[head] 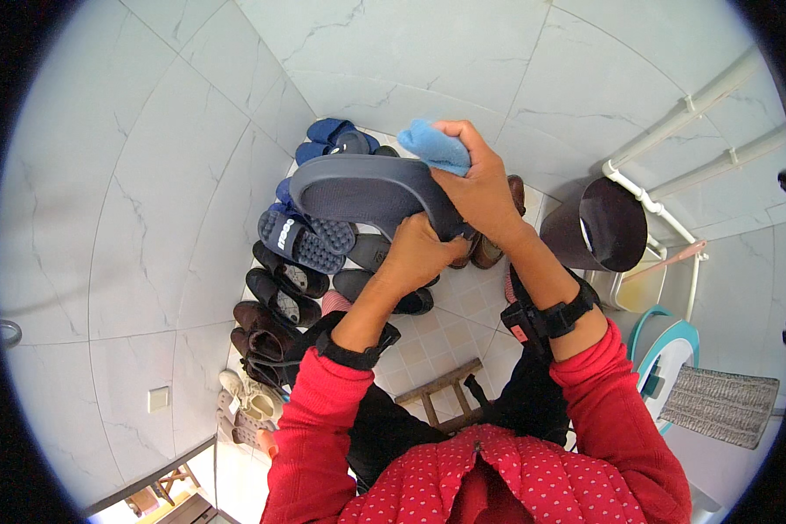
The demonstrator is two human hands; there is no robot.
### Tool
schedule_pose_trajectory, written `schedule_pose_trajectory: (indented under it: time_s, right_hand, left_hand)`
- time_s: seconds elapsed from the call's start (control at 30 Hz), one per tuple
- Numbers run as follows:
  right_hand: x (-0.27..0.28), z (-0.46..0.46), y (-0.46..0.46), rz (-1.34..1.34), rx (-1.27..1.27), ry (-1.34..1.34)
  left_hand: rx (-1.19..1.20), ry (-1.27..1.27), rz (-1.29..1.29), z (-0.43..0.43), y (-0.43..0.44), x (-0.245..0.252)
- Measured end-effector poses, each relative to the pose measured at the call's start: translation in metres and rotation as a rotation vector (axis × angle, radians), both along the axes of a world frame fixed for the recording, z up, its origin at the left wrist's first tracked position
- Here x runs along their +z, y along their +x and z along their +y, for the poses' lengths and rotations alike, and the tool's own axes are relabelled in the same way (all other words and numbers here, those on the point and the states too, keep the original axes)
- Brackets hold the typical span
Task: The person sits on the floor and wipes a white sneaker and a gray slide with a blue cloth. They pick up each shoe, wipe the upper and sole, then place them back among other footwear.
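Note:
A dark grey rubber slide slipper (pixel 360 196) is held up in front of me, its toe end pointing left. My left hand (pixel 416 259) grips its near side, close to the strap. My right hand (pixel 475 180) holds a folded light blue cloth (pixel 435 147) above the slipper's far edge at the strap end; the lower fingers are partly hidden by the slipper. Below the slipper, navy massage slippers (pixel 301 239) with a knobbly footbed lie on the tiled floor, and blue slippers (pixel 331 134) sit in the corner beyond.
Black slippers (pixel 285 295), brown shoes (pixel 259 334) and beige shoes (pixel 259 396) line the left wall. On the right stand a dark bin (pixel 563 229), white pipes (pixel 655 203), a clear container (pixel 638 285) and a teal-and-white bucket (pixel 688 334) beside a flat mop pad (pixel 720 403). A wooden stool (pixel 442 393) is between my legs.

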State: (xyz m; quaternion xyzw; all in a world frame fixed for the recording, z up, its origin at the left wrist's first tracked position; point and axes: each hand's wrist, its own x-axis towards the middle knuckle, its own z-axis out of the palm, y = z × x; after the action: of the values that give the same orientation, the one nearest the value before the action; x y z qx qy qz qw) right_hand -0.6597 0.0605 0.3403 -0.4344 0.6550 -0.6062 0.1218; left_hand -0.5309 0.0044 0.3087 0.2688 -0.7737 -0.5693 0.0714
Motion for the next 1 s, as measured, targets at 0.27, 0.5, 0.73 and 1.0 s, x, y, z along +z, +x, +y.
schedule_pose_trajectory:
  time_s: [0.27,0.5,0.73,1.0]
  right_hand:
    - [0.001,0.003,0.017,0.069,0.206,-0.022]
    - [-0.006,-0.003,0.005,0.141,-0.025,0.050]
    - [-0.003,0.007,-0.029,-0.172,-0.364,-0.038]
    - [0.001,0.014,-0.045,-0.402,-0.449,-0.268]
  left_hand:
    - [-0.196,-0.230,0.031,0.006,0.001,-0.012]
    - [-0.967,-0.215,-0.273,0.029,0.007,-0.003]
    - [-0.986,-0.222,-0.266,0.019,0.012,-0.002]
    - [-0.102,0.218,-0.183,-0.023,0.013,-0.032]
